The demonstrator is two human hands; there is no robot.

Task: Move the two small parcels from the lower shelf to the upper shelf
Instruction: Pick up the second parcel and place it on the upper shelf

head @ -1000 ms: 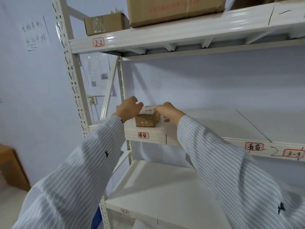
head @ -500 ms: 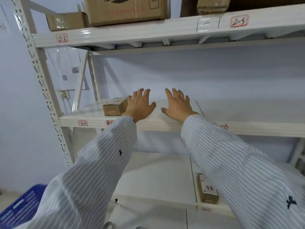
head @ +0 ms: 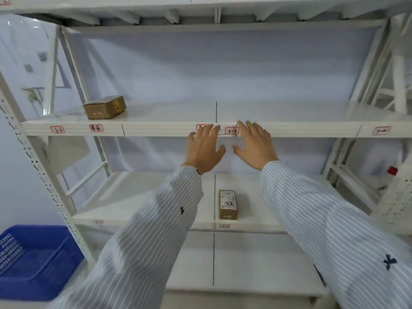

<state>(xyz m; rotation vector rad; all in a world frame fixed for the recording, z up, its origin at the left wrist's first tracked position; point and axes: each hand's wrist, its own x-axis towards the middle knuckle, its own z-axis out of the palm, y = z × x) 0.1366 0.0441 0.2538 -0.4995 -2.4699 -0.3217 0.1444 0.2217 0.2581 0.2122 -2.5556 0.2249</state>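
Note:
One small brown parcel [head: 104,107] rests on the upper shelf [head: 169,130] at its left end, above a red-bordered label. A second small brown parcel [head: 227,204] with a white sticker lies on the lower shelf [head: 142,217], near the middle seam. My left hand [head: 205,148] and my right hand [head: 255,144] hover side by side in front of the upper shelf's front edge, fingers spread, palms away from me, holding nothing. Both hands are well above the lower parcel and to the right of the upper one.
A blue plastic crate [head: 33,259] stands on the floor at the lower left. A white canister with a red cap [head: 395,197] sits at the right of the lower shelf. White perforated uprights [head: 40,175] frame the rack; another shelf board [head: 200,5] runs overhead.
Both hands let go of the parcel on the upper shelf, opened, and drew back to the right and down. My view dropped, bringing the lower shelf's parcel into sight.

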